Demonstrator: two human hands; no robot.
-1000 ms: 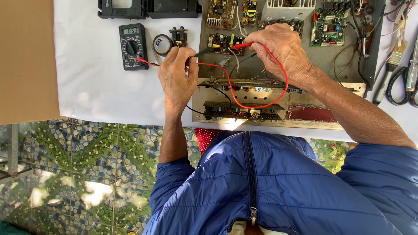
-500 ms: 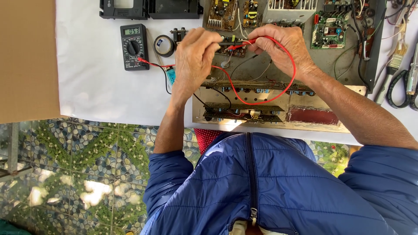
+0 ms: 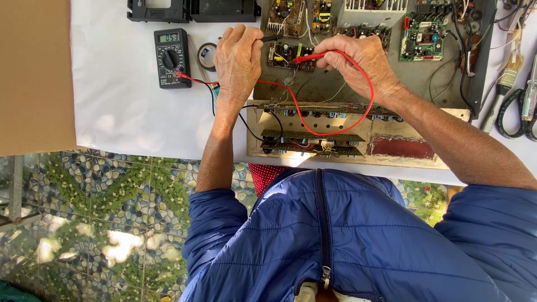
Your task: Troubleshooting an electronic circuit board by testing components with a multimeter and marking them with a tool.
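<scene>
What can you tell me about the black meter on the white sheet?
The meter is a small black handheld box, plastic by its look, lying flat on the white sheet, left of the left hand. It has a grey lit display at its top and a round dial below. A red wire plugs in near its lower edge.

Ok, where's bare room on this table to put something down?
Bare white table lies below the multimeter, between the cardboard and the left hand. The open chassis is crowded with boards, and tools fill the far right edge.
</scene>
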